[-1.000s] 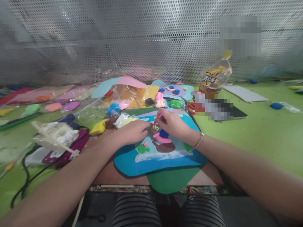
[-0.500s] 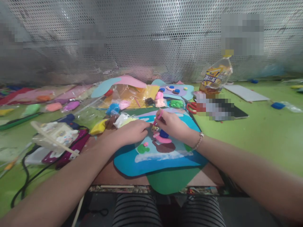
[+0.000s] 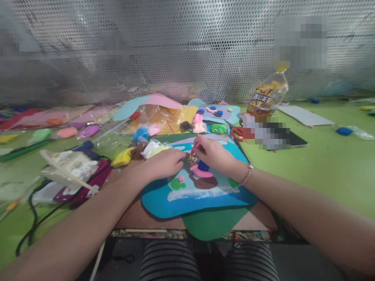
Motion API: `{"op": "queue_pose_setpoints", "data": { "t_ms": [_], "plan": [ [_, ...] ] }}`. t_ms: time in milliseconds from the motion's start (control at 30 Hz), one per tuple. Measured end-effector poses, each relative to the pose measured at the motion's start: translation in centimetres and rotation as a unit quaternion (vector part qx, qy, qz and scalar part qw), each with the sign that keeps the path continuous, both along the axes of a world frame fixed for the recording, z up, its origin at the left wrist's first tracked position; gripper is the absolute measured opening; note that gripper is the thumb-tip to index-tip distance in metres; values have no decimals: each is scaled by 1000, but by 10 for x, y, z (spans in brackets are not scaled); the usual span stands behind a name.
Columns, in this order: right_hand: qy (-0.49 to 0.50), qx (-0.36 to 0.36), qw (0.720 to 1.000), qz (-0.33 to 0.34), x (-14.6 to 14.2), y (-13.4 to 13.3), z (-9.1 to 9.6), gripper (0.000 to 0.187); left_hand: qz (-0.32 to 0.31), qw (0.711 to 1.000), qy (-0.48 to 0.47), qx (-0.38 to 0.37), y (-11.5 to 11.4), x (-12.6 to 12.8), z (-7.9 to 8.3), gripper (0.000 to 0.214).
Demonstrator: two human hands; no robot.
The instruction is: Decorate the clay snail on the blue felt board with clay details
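Observation:
A clay figure with a pink body, a blue rounded back and a small pale head lies on a blue paper scene. Above its head my right hand is closed on a thin pink modelling tool, whose tip points down at the top of the head. My left hand rests on the paper to the left, its index finger stretched toward the head; the other fingers are partly hidden. A brown patch lies under the figure. Left of it is a green clay leaf with a pink flower.
Bagged clay lumps, including a yellow one, lie beyond my left hand. Red-handled scissors and a dark tablet-like slab are at right, near a drink bottle. A purple pouch and black cord lie left. Perforated metal stands behind.
The pink tool's tip has shifted very slightly at the figure's head. Both hands stay in almost the same place, and the paper scene lies as before.

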State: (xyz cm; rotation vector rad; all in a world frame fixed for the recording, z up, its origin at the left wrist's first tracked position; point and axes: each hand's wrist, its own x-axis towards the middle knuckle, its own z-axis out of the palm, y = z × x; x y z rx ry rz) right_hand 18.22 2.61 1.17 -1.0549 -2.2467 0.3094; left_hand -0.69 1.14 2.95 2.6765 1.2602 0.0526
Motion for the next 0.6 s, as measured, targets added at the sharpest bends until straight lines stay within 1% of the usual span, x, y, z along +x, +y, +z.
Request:
{"op": "queue_pose_setpoints", "data": {
  "t_ms": [333,467,600],
  "plan": [
    [-1,-4,1000,6,0,0,0,5,1,1000,0,-2,0,1,1,28],
    [1,1,1000,-2,0,0,1,5,-2,1000,-1,-2,-1,1,1,29],
    [36,3,999,16,3,2,0,4,-4,1000,-2,-2,0,0,0,30]
  ]
}}
